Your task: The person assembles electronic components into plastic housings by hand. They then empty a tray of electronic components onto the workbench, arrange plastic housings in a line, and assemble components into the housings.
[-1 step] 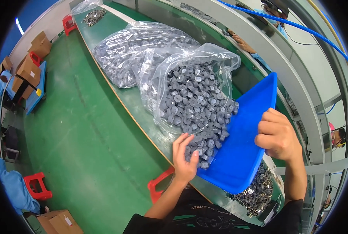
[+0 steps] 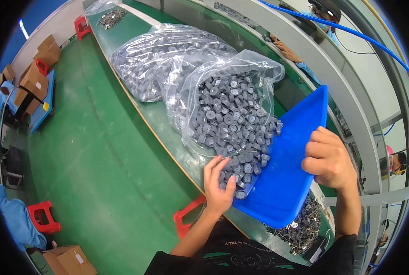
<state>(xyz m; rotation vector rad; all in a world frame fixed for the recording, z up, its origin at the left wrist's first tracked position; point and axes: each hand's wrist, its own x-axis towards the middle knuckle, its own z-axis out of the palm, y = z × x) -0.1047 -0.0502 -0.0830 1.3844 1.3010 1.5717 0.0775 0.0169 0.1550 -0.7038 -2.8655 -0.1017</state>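
Note:
My right hand (image 2: 327,157) is closed on the right rim of a blue plastic tray (image 2: 284,158), which stands tilted on the bench. Its lower left side meets a heap of small round grey plastic parts (image 2: 227,117) with slotted faces. These parts spill from the mouth of a large clear plastic bag (image 2: 188,75) lying on its side. Against the near left edge of the heap, my left hand (image 2: 219,185) is cupped, thumb and fingers apart, holding nothing firmly. Several grey parts sit between this hand and the tray.
Small metal parts (image 2: 300,229) are piled behind the tray, near me. A red stool (image 2: 186,215) stands by the bench's left edge (image 2: 156,137). Across the bench's metal frame, a co-worker's hand (image 2: 287,51) shows. Cardboard boxes (image 2: 32,89) sit on a blue cart at left.

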